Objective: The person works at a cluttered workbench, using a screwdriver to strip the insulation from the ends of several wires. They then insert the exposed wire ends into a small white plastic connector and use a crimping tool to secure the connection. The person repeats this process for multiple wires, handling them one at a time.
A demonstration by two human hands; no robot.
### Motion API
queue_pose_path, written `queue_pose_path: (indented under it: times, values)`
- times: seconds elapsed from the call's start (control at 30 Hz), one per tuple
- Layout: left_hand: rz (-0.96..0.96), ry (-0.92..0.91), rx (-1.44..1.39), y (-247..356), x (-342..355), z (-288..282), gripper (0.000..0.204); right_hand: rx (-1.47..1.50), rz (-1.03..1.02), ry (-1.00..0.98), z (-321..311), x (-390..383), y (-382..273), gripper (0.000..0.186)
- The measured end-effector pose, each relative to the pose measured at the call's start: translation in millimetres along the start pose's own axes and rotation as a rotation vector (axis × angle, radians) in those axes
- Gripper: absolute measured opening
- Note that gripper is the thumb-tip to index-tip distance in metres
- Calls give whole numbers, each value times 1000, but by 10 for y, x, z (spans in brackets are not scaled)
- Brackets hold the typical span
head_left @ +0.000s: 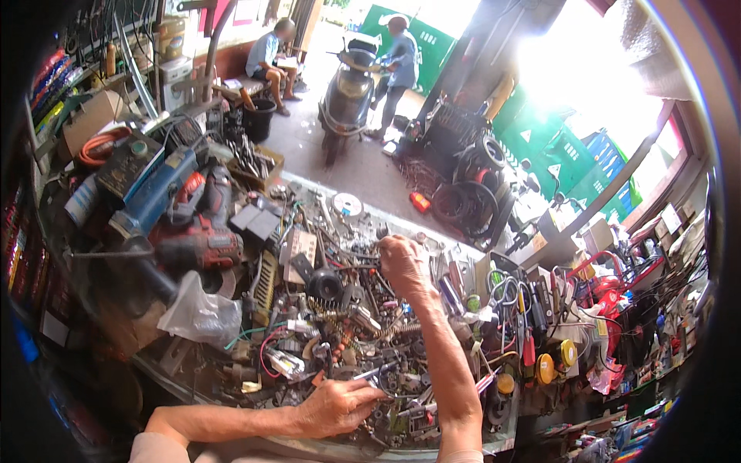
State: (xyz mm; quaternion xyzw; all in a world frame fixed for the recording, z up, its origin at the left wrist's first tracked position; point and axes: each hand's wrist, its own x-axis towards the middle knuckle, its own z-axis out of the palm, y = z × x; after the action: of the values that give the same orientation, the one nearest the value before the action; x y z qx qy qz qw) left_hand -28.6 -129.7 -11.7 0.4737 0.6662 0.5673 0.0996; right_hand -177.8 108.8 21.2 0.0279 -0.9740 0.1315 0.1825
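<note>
Metal parts: heaped over the worktop (pixel 494 444), so both hands dig.
Left hand (pixel 337 407): near edge, fingers pinching a thin metal piece (pixel 369 376); long axis points far-right.
Right hand (pixel 403 265): farther in, curled on parts; grip unclear.
Red drill (pixel 202 231): far left.

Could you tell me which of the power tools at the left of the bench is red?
The drill-like tool lying nearer the bench middle; the one beside it, further left, is blue.

red power drill (pixel 202 231) | blue grinder (pixel 158 197) just left of drill | scooter (pixel 347 92) well beyond drill | clear plastic bag (pixel 202 312) below drill
</note>
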Motion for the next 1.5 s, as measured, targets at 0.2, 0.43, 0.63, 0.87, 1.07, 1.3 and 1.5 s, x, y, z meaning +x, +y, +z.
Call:
queue_pose_path:
  times: [0.2, 0.43, 0.63, 0.87, 1.07, 1.3, 1.5]
  values:
    - [-8, -12, -53, -108, -50, 37, 30, -83, -87, -107, 281, 198, 106, 15]
    - [64, 64, 81, 12, 7, -43, 19, -276, -69, -295, 222, 231, 11, 17]
    - [34, 86, 22, 5, -4, -33, 17, -283, -38, -318, 304, 317, 91, 18]
    - [70, 92, 49, -37, -15, -14, 14, -287, -121, -321, 298, 325, 152, 14]
    - [67, 89, 57, -40, -27, 3, 15, -249, -128, -324, 298, 326, 155, 15]
    - [54, 90, 44, -41, -26, 6, 15, -248, -76, -332, 340, 406, 189, 16]
    - [75, 90, 28, -22, -16, -26, 13, -310, -149, -251, 422, 370, 199, 13]
